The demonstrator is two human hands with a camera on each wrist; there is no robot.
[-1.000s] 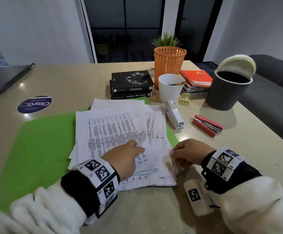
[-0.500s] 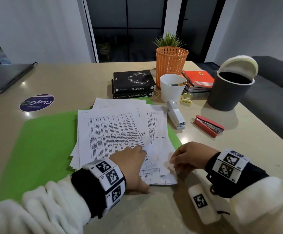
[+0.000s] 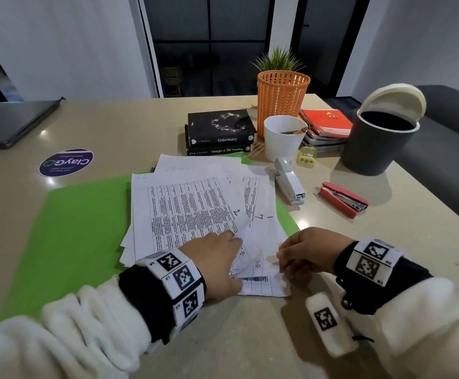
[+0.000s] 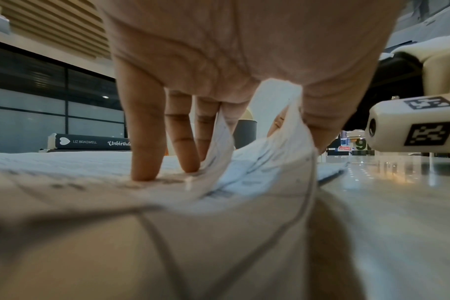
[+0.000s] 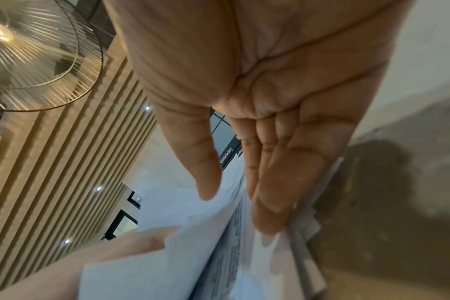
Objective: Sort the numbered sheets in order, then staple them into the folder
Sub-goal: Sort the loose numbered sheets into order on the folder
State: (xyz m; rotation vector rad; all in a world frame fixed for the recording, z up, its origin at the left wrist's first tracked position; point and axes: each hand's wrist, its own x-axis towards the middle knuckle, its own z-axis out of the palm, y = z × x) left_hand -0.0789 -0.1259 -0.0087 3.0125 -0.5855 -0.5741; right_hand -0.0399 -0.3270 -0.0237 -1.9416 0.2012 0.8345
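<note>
Several numbered printed sheets (image 3: 184,209) lie fanned over an open green folder (image 3: 80,228). The top sheet bears a handwritten 2; sheets marked 7 and 1 show to its right. My left hand (image 3: 233,242) rests on the pile's near right corner. In the left wrist view three fingers (image 4: 144,158) press down while thumb and index finger pinch the curled-up corner of the top sheet (image 4: 270,154). My right hand (image 3: 285,258) sits at the pile's right edge. Its straight fingers (image 5: 270,203) lie against the sheet edges, with the thumb apart. A white stapler (image 3: 289,184) lies beyond the sheets.
A red stapler (image 3: 343,199) lies right of the white one. Behind are a white cup (image 3: 284,138), an orange basket (image 3: 281,99), black books (image 3: 220,132), notebooks (image 3: 326,124) and a dark bin (image 3: 378,140). A closed laptop (image 3: 12,121) and a round sticker (image 3: 66,162) lie at the far left.
My left hand slid toward the near edge and lifted the top sheet's corner, which now curls up. My right hand moved a little closer to the sheets' edge.
</note>
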